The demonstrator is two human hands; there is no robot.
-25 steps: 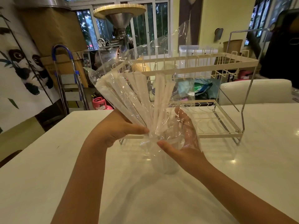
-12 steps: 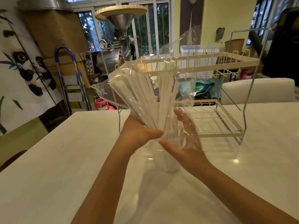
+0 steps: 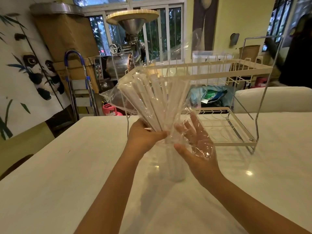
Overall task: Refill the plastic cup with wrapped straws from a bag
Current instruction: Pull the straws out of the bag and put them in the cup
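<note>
A clear plastic bag [image 3: 116, 98] of white wrapped straws [image 3: 152, 98] is held upright over the white table. My left hand [image 3: 143, 137] is shut around the bundle's lower end, with the straws fanning up and to the left. My right hand [image 3: 194, 147] is spread open behind the bag's loose film, palm toward the bundle, fingers apart. Under both hands a clear plastic cup [image 3: 175, 168] stands on the table; the straws' bottom ends seem to reach into it, though the film blurs this.
A white two-tier wire dish rack [image 3: 236, 73] stands on the table [image 3: 67, 166] just behind the hands. A white chair back [image 3: 273, 98] is beyond the table's far right edge. A step ladder [image 3: 79, 81] and a metal machine stand at the back left.
The straw bundle and my left hand have moved right and closer to my right hand, and the bundle stands more upright. My right hand has stayed open in about the same place.
</note>
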